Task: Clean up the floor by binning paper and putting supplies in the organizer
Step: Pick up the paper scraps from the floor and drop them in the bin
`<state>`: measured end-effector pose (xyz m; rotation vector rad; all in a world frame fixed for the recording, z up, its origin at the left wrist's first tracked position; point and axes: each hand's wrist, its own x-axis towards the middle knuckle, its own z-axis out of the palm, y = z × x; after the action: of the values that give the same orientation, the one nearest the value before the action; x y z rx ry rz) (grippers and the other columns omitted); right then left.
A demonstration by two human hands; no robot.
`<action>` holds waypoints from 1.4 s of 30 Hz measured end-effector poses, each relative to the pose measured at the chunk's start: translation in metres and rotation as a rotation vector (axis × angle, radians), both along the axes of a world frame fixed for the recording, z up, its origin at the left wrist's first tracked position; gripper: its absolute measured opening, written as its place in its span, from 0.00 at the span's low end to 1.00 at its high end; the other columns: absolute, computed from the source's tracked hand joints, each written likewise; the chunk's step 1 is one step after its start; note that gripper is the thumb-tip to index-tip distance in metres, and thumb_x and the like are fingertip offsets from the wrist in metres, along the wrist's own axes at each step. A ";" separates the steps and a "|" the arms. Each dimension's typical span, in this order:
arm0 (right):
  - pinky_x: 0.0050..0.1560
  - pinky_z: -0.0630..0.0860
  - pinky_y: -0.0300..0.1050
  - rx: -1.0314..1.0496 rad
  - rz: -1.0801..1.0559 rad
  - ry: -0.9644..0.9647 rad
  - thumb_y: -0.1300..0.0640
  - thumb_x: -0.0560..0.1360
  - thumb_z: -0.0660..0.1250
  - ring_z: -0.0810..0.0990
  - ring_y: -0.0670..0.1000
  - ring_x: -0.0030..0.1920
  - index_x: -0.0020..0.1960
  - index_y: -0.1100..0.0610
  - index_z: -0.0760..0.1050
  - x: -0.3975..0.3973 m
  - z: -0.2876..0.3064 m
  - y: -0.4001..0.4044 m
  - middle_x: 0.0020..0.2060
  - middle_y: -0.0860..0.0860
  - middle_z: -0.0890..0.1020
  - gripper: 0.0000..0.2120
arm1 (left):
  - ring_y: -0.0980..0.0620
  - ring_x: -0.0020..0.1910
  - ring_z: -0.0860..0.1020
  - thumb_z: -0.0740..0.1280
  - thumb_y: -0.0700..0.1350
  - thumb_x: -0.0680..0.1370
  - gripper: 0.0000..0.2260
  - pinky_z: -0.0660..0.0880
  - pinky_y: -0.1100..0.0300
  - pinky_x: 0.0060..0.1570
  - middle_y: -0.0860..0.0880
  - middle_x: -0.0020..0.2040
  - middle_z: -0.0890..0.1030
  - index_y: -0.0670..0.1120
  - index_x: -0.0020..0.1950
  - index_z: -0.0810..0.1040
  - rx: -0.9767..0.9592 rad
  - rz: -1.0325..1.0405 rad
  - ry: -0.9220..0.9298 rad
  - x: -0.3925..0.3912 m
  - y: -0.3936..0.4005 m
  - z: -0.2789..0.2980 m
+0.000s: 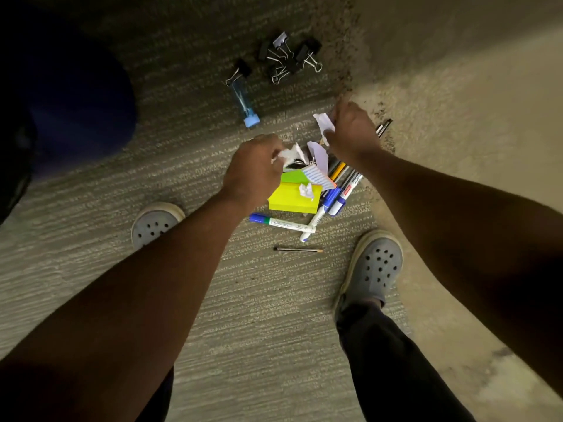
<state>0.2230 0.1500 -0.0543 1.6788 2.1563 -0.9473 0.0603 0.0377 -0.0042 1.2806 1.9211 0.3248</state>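
A person stoops over a yellow pad (294, 200) on the carpet. Left hand (254, 172) and right hand (350, 129) each clutch paper scraps (323, 122), probably crumpled. Best lift straight up: markers (281, 222) crowd beside the pad, one scrap (306, 190) remains on it, clips (286, 57) lie beyond.

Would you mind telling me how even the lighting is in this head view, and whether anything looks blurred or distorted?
Head view: uneven light; the carpet at right is brightly lit, the left and far side shadowed, corners dark; binder clips stay legible; both forearms look stretched by the wide-angle lens; the right hand and left hand look slightly soft.
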 end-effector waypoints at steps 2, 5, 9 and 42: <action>0.53 0.70 0.50 -0.002 -0.083 0.055 0.58 0.75 0.65 0.75 0.62 0.57 0.58 0.64 0.71 0.007 0.005 -0.006 0.57 0.63 0.75 0.14 | 0.44 0.39 0.78 0.64 0.35 0.75 0.03 0.69 0.55 0.36 0.41 0.40 0.81 0.40 0.47 0.76 0.021 0.166 -0.002 0.000 0.001 0.005; 0.44 0.69 0.49 -0.029 -0.195 0.142 0.58 0.76 0.63 0.78 0.63 0.52 0.58 0.63 0.67 0.017 0.015 -0.017 0.52 0.64 0.78 0.14 | 0.46 0.38 0.76 0.59 0.34 0.73 0.08 0.63 0.60 0.34 0.46 0.39 0.77 0.41 0.48 0.77 0.054 0.234 -0.037 0.003 0.009 0.014; 0.43 0.69 0.46 -0.115 -0.171 0.174 0.56 0.76 0.60 0.80 0.63 0.53 0.61 0.63 0.67 0.027 0.020 -0.037 0.53 0.61 0.82 0.16 | 0.40 0.48 0.78 0.58 0.33 0.72 0.14 0.73 0.53 0.46 0.37 0.48 0.80 0.38 0.49 0.82 -0.007 0.121 -0.043 0.013 0.022 0.017; 0.33 0.64 0.40 -0.136 -0.602 0.328 0.62 0.78 0.55 0.67 0.45 0.28 0.34 0.57 0.66 0.127 0.027 -0.063 0.27 0.49 0.68 0.14 | 0.42 0.51 0.79 0.55 0.36 0.78 0.18 0.71 0.50 0.37 0.43 0.55 0.77 0.47 0.67 0.65 -0.145 -0.678 0.510 0.073 -0.040 -0.023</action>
<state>0.3496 0.0872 -0.0276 2.2827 1.7106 -1.5794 0.1334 -0.0026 -0.0271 1.9387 1.7130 -0.5212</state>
